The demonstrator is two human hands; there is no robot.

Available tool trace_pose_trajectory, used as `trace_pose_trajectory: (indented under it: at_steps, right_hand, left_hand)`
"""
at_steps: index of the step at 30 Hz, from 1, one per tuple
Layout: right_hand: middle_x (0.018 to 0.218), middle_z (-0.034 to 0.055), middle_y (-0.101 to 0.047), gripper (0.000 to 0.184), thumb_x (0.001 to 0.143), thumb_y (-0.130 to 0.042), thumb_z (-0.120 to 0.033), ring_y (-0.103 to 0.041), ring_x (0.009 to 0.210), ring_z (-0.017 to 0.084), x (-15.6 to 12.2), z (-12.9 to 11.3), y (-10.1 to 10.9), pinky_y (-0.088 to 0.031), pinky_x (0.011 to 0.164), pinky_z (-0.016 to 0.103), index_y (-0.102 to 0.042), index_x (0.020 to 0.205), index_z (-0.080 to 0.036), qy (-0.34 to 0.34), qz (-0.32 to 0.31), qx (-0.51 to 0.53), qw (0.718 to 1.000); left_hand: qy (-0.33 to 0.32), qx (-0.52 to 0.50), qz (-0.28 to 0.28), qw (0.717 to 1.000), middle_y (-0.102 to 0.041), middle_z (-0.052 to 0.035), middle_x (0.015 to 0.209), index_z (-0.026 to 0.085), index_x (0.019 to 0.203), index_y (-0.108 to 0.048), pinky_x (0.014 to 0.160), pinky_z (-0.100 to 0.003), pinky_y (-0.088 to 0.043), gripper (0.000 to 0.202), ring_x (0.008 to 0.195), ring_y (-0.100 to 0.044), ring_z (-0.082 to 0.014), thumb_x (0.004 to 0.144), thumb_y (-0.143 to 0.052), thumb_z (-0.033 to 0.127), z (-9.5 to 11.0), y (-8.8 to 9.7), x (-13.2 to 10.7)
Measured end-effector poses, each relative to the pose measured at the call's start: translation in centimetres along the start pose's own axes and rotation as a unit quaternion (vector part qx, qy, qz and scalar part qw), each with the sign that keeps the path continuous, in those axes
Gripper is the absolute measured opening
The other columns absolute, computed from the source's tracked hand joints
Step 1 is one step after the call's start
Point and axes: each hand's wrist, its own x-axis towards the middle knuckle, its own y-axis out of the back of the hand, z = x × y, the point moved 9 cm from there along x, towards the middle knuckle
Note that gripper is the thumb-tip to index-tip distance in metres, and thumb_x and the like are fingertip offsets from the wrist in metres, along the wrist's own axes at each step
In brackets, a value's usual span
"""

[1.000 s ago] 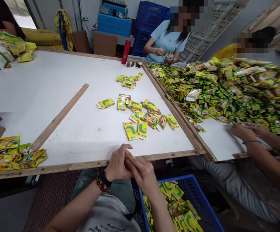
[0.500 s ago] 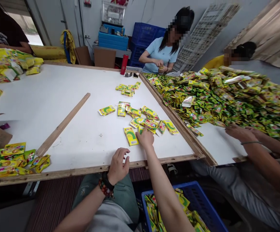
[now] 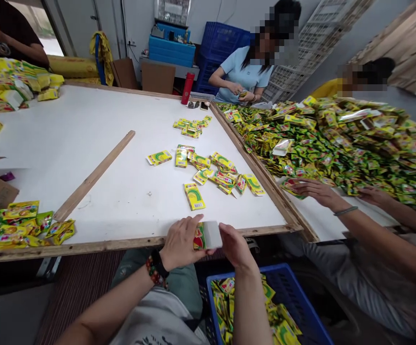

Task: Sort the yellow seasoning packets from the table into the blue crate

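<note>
Just over the table's front edge, I have a small printed carton (image 3: 199,235) in both hands. Its left part is green, yellow and red; a plain white part (image 3: 213,235) shows on the right. My left hand (image 3: 181,242), with beads and a dark band at the wrist, is closed round the printed end. Curved against the white end is my right hand (image 3: 237,245), its fingers partly hidden. Beyond my hands, a flat yellow carton (image 3: 194,197) lies on the white table (image 3: 150,201), with several more cartons and shiny packets (image 3: 224,178) behind it.
A wooden strip (image 3: 96,175) lies across the table at left, near packets (image 3: 24,225). A wooden divider (image 3: 261,170) borders the large packet heap (image 3: 337,143) at right, where a co-worker's hand (image 3: 315,192) reaches. Below stands a blue crate (image 3: 294,282) of packets.
My right hand has drawn back from the pile towards me, bringing a small carton to my left hand. My left hand has closed on it. The neighbour's hand at right has moved onto a packet.
</note>
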Motion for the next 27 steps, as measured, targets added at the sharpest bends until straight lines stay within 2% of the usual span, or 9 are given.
trace_pose_trajectory:
  at_steps: [3, 7, 11, 15, 17, 19, 21, 23, 27]
  right_hand:
    - [0.065, 0.0055, -0.07, 0.051, 0.078, -0.058, -0.062, -0.064, 0.06, 0.021, -0.8, -0.2, -1.2, -0.053, 0.056, 0.032, -0.075, 0.09, -0.015, 0.0, -0.02, 0.069, 0.997]
    - [0.073, 0.0016, -0.073, 0.027, 0.076, -0.072, -0.045, -0.065, 0.071, 0.02, -0.8, -0.6, -2.3, -0.054, 0.071, 0.032, -0.078, 0.082, -0.019, 0.029, 0.055, 0.087, 0.994]
    - [0.088, 0.0037, -0.077, 0.032, 0.071, -0.074, -0.049, -0.069, 0.085, 0.024, 0.4, 1.3, -4.2, -0.054, 0.085, 0.038, -0.079, 0.087, -0.022, -0.016, 0.084, 0.231, 0.969]
    - [0.111, 0.0056, -0.074, 0.041, 0.065, -0.078, -0.039, -0.066, 0.106, 0.028, 0.9, 2.5, -5.1, -0.047, 0.1, 0.043, -0.076, 0.103, -0.023, -0.046, 0.102, 0.307, 0.945]
    - [0.116, 0.0054, -0.072, 0.041, 0.069, -0.076, -0.037, -0.063, 0.113, 0.028, 0.6, 1.9, -4.7, -0.044, 0.104, 0.045, -0.074, 0.107, -0.024, -0.017, 0.11, 0.268, 0.957]
    - [0.12, 0.0054, -0.069, 0.037, 0.075, -0.072, -0.039, -0.061, 0.116, 0.028, 0.2, 0.7, -4.3, -0.042, 0.105, 0.046, -0.073, 0.11, -0.025, 0.029, 0.098, 0.171, 0.98]
    - [0.118, 0.0062, -0.07, 0.034, 0.079, -0.069, -0.039, -0.064, 0.112, 0.029, -0.2, -0.4, -4.2, -0.046, 0.102, 0.046, -0.073, 0.109, -0.025, 0.069, 0.088, 0.051, 0.992]
    - [0.113, 0.0069, -0.072, 0.032, 0.08, -0.068, -0.038, -0.068, 0.104, 0.029, -0.5, -0.8, -3.7, -0.05, 0.097, 0.046, -0.073, 0.109, -0.024, 0.086, 0.112, -0.035, 0.989]
    - [0.112, 0.0035, -0.072, 0.034, 0.083, -0.064, -0.039, -0.07, 0.1, 0.028, -0.4, -0.4, -2.6, -0.051, 0.095, 0.049, -0.071, 0.113, -0.023, 0.064, 0.167, -0.046, 0.983]
  left_hand:
    - [0.102, -0.016, 0.02, 0.994, -0.059, -0.0121, 0.111, 0.019, 0.132, -0.03, 0.076, -0.044, -0.053, 0.07, 0.095, -0.062, -0.0297, 0.074, -0.065, 0.039, -1.8, -0.7, -1.8]
    - [0.156, -0.046, 0.068, 0.984, -0.063, -0.0098, 0.104, 0.019, 0.13, -0.03, 0.074, -0.042, -0.054, 0.065, 0.089, -0.066, -0.0281, 0.077, -0.063, 0.034, -2.9, -0.6, -3.0]
    - [0.097, -0.071, 0.131, 0.984, -0.053, -0.0162, 0.131, 0.02, 0.141, -0.018, 0.087, -0.042, -0.052, 0.078, 0.112, -0.06, -0.0287, 0.079, -0.062, 0.031, -2.6, 0.8, -2.7]
    - [0.006, -0.091, 0.153, 0.984, -0.053, -0.0128, 0.129, 0.024, 0.13, -0.031, 0.09, -0.04, -0.051, 0.056, 0.119, -0.056, -0.0261, 0.08, -0.058, 0.022, -1.9, 1.3, -2.5]
    - [-0.007, -0.106, 0.152, 0.983, -0.051, -0.0133, 0.13, 0.024, 0.125, -0.032, 0.089, -0.041, -0.051, 0.053, 0.12, -0.055, -0.0268, 0.079, -0.058, 0.021, -1.8, 1.3, -2.6]
    - [0.012, -0.127, 0.128, 0.984, -0.049, -0.0156, 0.133, 0.022, 0.13, -0.024, 0.09, -0.042, -0.051, 0.063, 0.121, -0.055, -0.0277, 0.078, -0.06, 0.022, -2.0, 0.9, -2.4]
    - [0.045, -0.146, 0.072, 0.986, -0.049, -0.0164, 0.134, 0.022, 0.135, -0.018, 0.089, -0.043, -0.051, 0.072, 0.116, -0.058, -0.0279, 0.077, -0.06, 0.024, -2.3, 0.0, -2.2]
    - [0.08, -0.14, 0.017, 0.987, -0.055, -0.0151, 0.127, 0.021, 0.134, -0.02, 0.084, -0.044, -0.052, 0.073, 0.106, -0.063, -0.0287, 0.075, -0.062, 0.027, -2.7, -1.0, -2.2]
    - [0.126, -0.101, 0.004, 0.987, -0.062, -0.0122, 0.112, 0.019, 0.132, -0.027, 0.076, -0.042, -0.052, 0.071, 0.092, -0.066, -0.0296, 0.072, -0.064, 0.031, -3.6, -1.4, -2.5]
